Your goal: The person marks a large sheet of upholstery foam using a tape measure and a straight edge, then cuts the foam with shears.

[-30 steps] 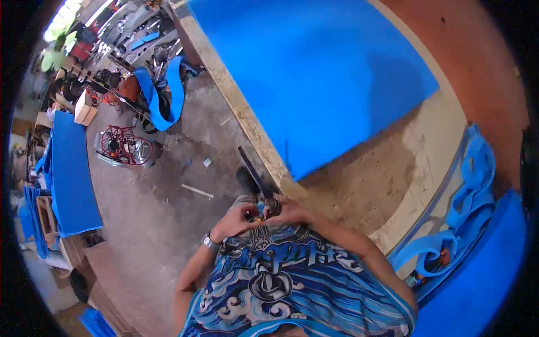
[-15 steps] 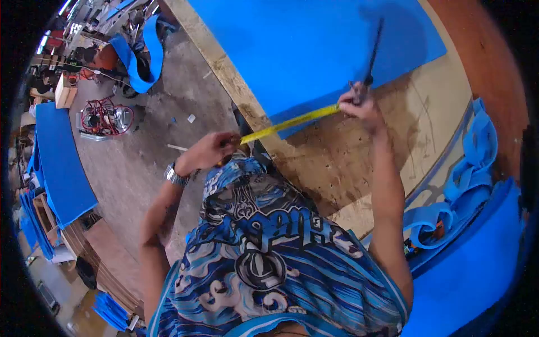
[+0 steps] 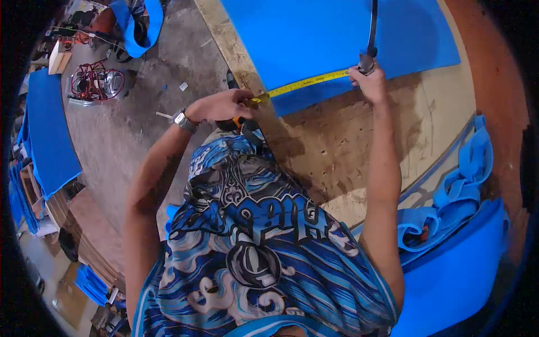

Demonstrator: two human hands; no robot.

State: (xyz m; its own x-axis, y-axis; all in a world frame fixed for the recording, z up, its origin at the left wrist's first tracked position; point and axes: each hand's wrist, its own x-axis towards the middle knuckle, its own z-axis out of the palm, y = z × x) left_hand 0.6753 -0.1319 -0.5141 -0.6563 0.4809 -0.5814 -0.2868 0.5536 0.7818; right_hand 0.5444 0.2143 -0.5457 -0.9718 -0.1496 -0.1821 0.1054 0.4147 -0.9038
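Observation:
My left hand, with a metal watch on its wrist, is closed around a tape measure, whose black and orange case shows below the fingers. A yellow tape blade runs from it to the right across the near edge strip of a blue foam sheet. At the tape's far end, my right hand is closed on the grey handle of a long-bladed knife, which points away from me. The fingertips of that hand touch the tape end; their exact grip on it is hidden.
Beneath the sheet is a stained plywood board. Curled blue foam strips and another blue sheet lie at the right. On the concrete floor to the left sits a metal device with red tubing, near more blue sheets.
The tape has come down closer to the foam sheet and sits flatter along its near edge. The left hand has moved up toward the board's edge, and the tape measure case now shows.

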